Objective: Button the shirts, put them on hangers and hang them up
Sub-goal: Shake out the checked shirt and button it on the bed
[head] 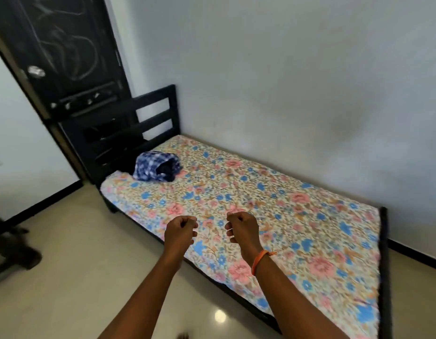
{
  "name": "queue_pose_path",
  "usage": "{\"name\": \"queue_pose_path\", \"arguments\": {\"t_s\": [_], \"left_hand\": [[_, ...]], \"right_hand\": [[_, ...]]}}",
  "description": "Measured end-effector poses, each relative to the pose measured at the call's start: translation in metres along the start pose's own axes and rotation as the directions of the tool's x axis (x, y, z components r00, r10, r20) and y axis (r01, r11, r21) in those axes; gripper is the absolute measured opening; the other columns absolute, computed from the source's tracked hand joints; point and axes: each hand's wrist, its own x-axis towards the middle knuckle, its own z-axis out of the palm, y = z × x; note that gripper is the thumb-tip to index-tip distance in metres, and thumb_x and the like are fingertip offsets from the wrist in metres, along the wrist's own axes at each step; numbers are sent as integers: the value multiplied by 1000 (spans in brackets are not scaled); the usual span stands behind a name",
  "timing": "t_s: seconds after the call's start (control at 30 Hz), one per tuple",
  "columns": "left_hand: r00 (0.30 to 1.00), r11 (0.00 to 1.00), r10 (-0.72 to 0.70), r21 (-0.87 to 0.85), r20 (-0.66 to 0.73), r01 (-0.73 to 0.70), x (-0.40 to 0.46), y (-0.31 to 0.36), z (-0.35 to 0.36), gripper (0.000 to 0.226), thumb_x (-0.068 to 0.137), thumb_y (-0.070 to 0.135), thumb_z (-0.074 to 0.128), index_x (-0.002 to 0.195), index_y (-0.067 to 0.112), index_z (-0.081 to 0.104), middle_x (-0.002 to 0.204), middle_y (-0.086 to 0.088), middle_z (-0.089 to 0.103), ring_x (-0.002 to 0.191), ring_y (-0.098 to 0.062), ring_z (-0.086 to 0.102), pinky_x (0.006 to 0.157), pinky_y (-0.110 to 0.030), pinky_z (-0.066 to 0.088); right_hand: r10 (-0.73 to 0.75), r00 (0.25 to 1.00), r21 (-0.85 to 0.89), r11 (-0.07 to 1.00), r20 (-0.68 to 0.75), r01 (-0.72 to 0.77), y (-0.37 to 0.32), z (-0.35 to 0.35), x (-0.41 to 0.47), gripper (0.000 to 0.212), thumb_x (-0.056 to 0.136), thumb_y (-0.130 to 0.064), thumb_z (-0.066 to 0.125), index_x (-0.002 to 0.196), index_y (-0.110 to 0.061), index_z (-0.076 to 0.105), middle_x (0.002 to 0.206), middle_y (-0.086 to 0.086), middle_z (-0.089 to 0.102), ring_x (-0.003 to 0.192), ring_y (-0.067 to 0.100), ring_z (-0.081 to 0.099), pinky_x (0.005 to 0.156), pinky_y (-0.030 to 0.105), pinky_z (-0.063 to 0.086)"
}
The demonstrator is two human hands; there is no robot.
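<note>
Head view: both fists, left hand [181, 230] and right hand [242, 228], fingers curled together and empty, risk tangling the crumpled blue-and-white patterned shirt [157, 169] upper left if grabbed carelessly.

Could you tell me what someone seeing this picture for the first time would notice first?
Two bare forearms reach out from the bottom, the left hand and right hand both curled closed and holding nothing, over the near edge of a floral bedsheet. A crumpled blue-and-white shirt lies near the dark headboard at the far left end. An orange wristband circles the right wrist.
</note>
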Motion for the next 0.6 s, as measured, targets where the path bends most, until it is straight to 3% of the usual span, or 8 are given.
{"name": "queue_pose_path", "arguments": {"t_s": [0.23, 0.37, 0.43, 0.6], "left_hand": [[993, 995, -85, -63, -81, 80, 203, 14, -80, 14, 96, 18, 58, 100, 7, 65, 90, -9, 67, 71, -21, 60, 61, -31, 48], [994, 997, -79, 11, -79, 80, 320, 43, -128, 13, 99, 24, 57, 94, 13, 62, 88, -10, 63, 75, -28, 58, 70, -42, 50], [993, 996, -83, 39, -85, 86, 373, 57, -144, 16, 99, 24, 56, 86, 15, 58, 83, -12, 58, 74, -28, 52, 67, -43, 45], [980, 980, -182, 64, -86, 187, 499, 60, -170, 16, 98, 24, 57, 93, 9, 59, 82, -7, 61, 78, -28, 58, 71, -42, 50]], "right_hand": [[79, 996, -10, 997, 50, -79, -40, 165, 146, 27, 98, -20, 61, 74, -8, 57, 73, 11, 64, 59, 23, 54, 53, 32, 45], [163, 983, 30, 986, 84, -166, -69, 254, 227, 25, 97, -16, 60, 74, -7, 56, 69, 11, 60, 53, 22, 49, 50, 29, 38], [198, 975, 42, 978, 98, -203, -82, 289, 267, 22, 98, -14, 59, 77, -7, 56, 69, 10, 58, 53, 22, 47, 50, 30, 36], [291, 945, 8, 955, 147, -296, -97, 382, 381, 24, 98, -11, 59, 77, -6, 49, 68, 12, 56, 51, 22, 45, 48, 29, 34]]}}
